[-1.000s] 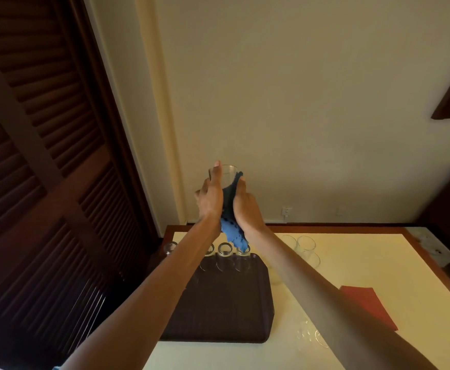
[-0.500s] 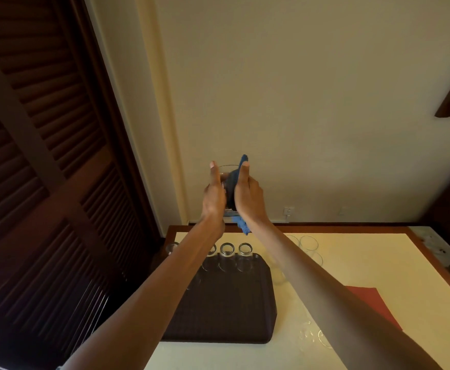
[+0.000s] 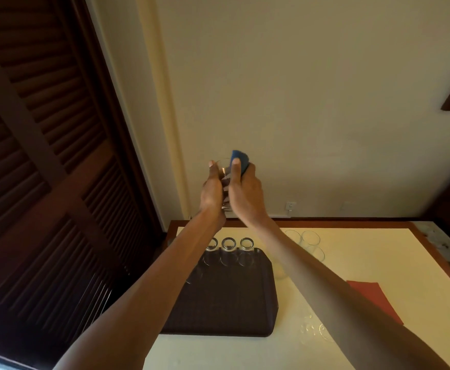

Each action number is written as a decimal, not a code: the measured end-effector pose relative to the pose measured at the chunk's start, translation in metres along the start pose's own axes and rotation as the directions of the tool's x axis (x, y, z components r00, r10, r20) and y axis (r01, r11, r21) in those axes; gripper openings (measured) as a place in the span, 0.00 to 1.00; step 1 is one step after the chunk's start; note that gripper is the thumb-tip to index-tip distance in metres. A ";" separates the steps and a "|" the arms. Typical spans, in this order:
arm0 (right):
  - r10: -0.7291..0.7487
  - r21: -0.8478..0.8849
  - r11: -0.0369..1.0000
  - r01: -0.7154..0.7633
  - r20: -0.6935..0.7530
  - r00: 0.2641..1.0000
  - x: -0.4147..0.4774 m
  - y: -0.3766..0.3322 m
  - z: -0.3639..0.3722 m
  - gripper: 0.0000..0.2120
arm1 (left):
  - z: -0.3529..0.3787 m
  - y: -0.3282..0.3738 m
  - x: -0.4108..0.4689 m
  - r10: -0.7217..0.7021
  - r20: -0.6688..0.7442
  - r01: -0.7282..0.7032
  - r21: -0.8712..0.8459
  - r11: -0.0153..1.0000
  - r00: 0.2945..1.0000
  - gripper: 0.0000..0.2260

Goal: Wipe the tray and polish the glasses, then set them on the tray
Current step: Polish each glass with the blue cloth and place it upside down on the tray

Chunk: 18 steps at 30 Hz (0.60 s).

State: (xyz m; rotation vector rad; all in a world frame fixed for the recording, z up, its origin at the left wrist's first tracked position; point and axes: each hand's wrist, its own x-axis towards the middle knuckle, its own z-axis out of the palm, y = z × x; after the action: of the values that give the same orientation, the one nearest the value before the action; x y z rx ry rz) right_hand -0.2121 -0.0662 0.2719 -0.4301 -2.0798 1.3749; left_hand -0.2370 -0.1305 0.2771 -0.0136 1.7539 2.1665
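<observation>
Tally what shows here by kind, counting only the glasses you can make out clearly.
Tray: 1
Blue cloth: 1
Red napkin: 1
Glass held by left hand and right hand: 1
Glasses on the tray, far row: 3
Glasses on the table, right of the tray: at least 3; others are too faint to count
Total: at least 10

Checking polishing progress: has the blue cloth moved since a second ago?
Yes, upward: the blue cloth no longer hangs to the table edge; it tops the glass.
</observation>
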 end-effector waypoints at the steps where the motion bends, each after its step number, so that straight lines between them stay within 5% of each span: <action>1: 0.030 0.011 1.000 -0.030 0.006 1.000 0.007 0.000 -0.003 0.23 | 0.002 0.001 -0.001 0.018 -0.010 -0.018 0.006 1.000 1.000 0.29; 7: 0.198 -0.011 0.980 -0.200 0.187 0.962 0.000 0.002 -0.012 0.34 | 0.002 0.007 -0.001 -0.028 -0.051 0.029 0.018 0.999 0.998 0.40; 10: 0.209 -0.051 0.978 -0.203 0.263 0.942 -0.016 0.010 -0.008 0.33 | -0.003 0.004 0.003 0.000 -0.091 0.006 0.066 0.998 0.996 0.36; 14: 0.088 -0.021 0.996 -0.086 0.172 0.981 -0.026 0.013 0.008 0.19 | -0.008 -0.002 0.011 -0.033 -0.084 0.034 0.008 0.999 0.996 0.31; 18: -0.039 -0.014 0.999 0.038 -0.014 0.999 -0.010 0.001 0.006 0.19 | -0.006 -0.005 0.008 -0.035 0.033 0.036 -0.029 0.999 0.999 0.30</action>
State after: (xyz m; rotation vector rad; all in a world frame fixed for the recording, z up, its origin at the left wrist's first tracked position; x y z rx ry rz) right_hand -0.2085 -0.0757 0.2662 -0.4024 -2.0763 1.3325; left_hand -0.2448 -0.1332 0.2693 -0.0170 1.6910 2.1551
